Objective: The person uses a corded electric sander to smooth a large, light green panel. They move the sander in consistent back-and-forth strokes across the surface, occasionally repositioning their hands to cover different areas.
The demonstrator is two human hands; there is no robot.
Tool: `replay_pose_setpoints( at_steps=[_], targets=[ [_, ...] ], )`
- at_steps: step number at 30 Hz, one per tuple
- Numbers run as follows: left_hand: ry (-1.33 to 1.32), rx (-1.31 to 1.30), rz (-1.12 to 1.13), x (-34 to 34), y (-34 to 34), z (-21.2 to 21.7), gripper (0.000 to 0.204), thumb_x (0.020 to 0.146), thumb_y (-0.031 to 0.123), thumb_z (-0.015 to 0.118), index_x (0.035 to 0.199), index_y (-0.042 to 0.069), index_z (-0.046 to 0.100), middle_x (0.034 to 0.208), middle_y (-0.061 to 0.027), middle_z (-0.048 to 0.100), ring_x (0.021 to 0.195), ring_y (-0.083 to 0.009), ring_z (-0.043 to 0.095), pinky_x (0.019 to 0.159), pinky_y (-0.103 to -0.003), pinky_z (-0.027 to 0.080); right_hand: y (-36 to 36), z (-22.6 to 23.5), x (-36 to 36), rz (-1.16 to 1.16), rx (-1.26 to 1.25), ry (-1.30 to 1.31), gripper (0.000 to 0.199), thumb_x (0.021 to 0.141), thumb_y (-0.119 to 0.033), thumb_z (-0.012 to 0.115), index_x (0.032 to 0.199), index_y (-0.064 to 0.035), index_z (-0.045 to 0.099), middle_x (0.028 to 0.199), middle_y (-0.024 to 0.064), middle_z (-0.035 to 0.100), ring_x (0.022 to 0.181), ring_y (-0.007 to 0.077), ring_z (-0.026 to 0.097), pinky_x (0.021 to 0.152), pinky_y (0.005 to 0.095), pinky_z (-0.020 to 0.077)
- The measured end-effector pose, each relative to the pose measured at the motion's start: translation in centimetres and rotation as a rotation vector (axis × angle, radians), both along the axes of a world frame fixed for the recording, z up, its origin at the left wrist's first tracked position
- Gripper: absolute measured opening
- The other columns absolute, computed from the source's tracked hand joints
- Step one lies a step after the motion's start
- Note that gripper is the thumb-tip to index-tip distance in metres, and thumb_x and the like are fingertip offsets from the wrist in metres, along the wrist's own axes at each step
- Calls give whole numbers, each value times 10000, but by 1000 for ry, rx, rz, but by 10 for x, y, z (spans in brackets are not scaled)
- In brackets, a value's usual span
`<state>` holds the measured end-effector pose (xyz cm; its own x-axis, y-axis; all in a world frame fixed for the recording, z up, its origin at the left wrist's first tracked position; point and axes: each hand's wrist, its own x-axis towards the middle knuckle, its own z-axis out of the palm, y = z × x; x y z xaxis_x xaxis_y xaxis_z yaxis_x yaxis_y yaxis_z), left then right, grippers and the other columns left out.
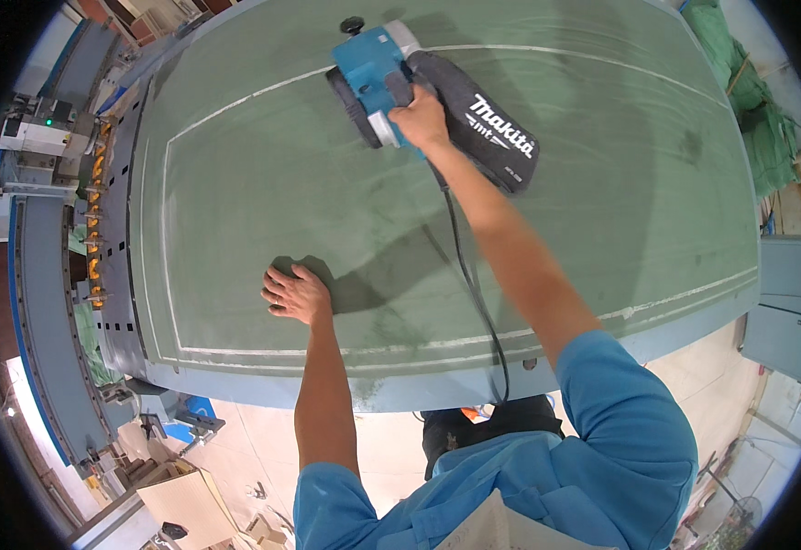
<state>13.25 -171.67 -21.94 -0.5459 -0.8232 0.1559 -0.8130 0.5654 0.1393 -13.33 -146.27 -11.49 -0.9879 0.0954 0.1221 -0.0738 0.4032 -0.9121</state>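
A teal belt sander (370, 62) with a black front knob rests on the large green tabletop surface (235, 202), toward its far side. My right hand (422, 119) is wrapped round its rear handle, arm stretched far out. A black dust bag (488, 128) hangs off the sander's right side, partly behind that hand. From the tool a dark power cord (463, 247) runs down over the near table edge. My left hand (297, 291) lies on the green surface nearer to me, fingers apart, holding nothing. White lines (168, 238) form a frame on the surface, and pale dust streaks mark its far right.
A row of orange-yellow parts (98, 211) lines the table's left edge, beside a machine with blue-grey rails (38, 321). Green sheeting (740, 87) hangs at the far right, above a grey-blue cabinet (790, 293). Cardboard (190, 509) stands on the floor at the lower left.
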Motion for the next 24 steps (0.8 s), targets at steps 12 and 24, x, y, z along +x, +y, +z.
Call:
replay_pose_setpoints(
  at_steps=[12,24],
  targets=[
    [15,2,15,-1,-2,0,612,1028,431,450,1551,136,332,1612,-83,336,1512,-394,264,1183,-649,237,120,-27,-58,-149,-48,-1,470,697,-212,764,1078,46,667,978,264,728,952,390,717,873,438,547],
    [-13,2,26,-2,-17,-11,627,1026,464,405,1555,134,338,1609,-73,345,1518,-389,253,1190,-645,231,227,-30,-92,-342,-171,-96,365,703,-141,750,1021,14,662,701,89,675,566,169,627,537,333,507]
  ],
)
